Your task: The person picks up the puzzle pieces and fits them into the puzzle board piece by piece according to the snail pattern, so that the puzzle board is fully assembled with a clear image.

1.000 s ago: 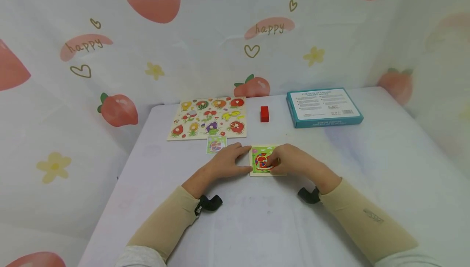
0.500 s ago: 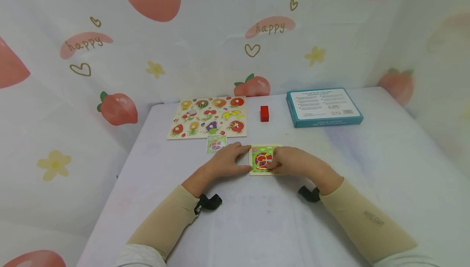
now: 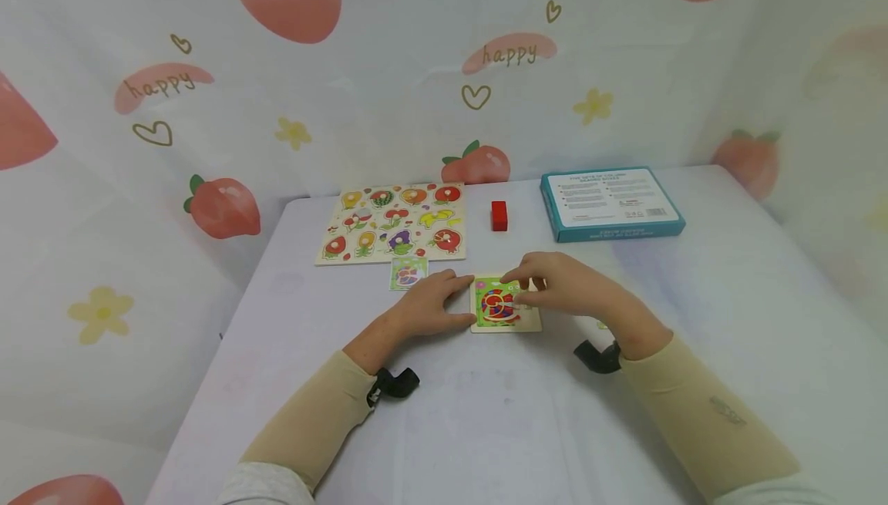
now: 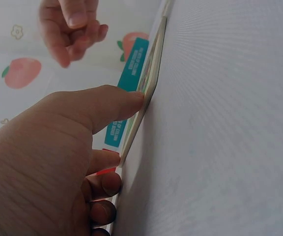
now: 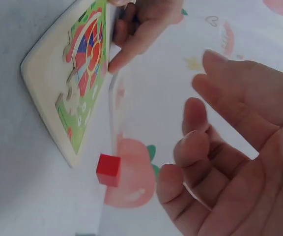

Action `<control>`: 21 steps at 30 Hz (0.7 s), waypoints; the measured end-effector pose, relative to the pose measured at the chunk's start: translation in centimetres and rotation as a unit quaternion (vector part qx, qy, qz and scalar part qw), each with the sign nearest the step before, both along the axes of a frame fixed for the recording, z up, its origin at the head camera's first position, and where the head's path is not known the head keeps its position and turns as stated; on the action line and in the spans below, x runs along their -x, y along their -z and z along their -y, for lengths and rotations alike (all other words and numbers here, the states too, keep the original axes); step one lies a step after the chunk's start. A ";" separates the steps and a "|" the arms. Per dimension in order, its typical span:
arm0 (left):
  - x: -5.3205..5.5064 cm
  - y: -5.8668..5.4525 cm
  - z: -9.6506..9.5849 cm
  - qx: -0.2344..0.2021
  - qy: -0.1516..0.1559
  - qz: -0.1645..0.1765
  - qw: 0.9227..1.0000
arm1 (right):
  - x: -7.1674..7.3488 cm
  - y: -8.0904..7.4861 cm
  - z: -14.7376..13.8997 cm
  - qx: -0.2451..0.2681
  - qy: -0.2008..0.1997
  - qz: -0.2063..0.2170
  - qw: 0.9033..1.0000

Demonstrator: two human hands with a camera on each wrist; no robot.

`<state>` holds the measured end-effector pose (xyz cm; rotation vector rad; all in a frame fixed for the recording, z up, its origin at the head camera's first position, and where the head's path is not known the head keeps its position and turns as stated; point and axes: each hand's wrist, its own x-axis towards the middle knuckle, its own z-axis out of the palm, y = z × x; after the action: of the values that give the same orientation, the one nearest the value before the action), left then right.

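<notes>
A small wooden jigsaw board point(image 3: 531, 322) with a colourful snail picture lies mid-table; bare wood shows along its right side. My left hand point(image 3: 432, 306) steadies its left edge, thumb and index finger extended against it. In the left wrist view, the thumb point(image 4: 124, 101) touches the board's rim, the other fingers bent below. Above the board's right part hovers my right hand point(image 3: 565, 283), fingers loosely bent and apart. Nothing sits between its fingers in the right wrist view, where the hand point(image 5: 244, 132) is clear of the board. A green puzzle piece point(image 3: 602, 324) peeks out under my right wrist.
Behind lie a fruit peg puzzle point(image 3: 375, 220), a red block point(image 3: 499, 216) and a teal-edged box point(image 3: 613, 204). A small snail picture card point(image 3: 405, 273) lies left of the board, against the fruit puzzle. A printed curtain hangs behind the table.
My right hand has lifted off the snail picture and moved up and right, its fingers spreading. More of the board's right side and a green piece now show. The left hand has stayed put.
</notes>
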<state>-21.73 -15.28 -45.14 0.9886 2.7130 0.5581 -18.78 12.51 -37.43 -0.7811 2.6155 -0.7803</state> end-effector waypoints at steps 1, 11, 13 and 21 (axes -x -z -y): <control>0.0 0.1 0.0 0.000 0.000 -0.001 1.000 | 0.0 -0.1 -0.2 0.010 0.005 -0.003 1.000; 0.0 0.2 0.1 0.001 -0.003 -0.006 1.000 | -0.5 -0.1 -2.7 0.039 0.033 -0.030 0.998; -0.1 0.1 0.0 0.001 -0.003 -0.006 1.000 | -0.6 0.0 -3.3 0.042 0.035 -0.032 0.998; -0.2 0.0 0.0 -0.001 0.000 -0.009 1.000 | -1.5 -0.3 -5.6 0.029 0.060 -0.011 0.998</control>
<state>-21.50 -15.24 -45.12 0.9983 2.7279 0.5548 -17.32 18.16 -37.13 -0.6573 2.6901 -0.8894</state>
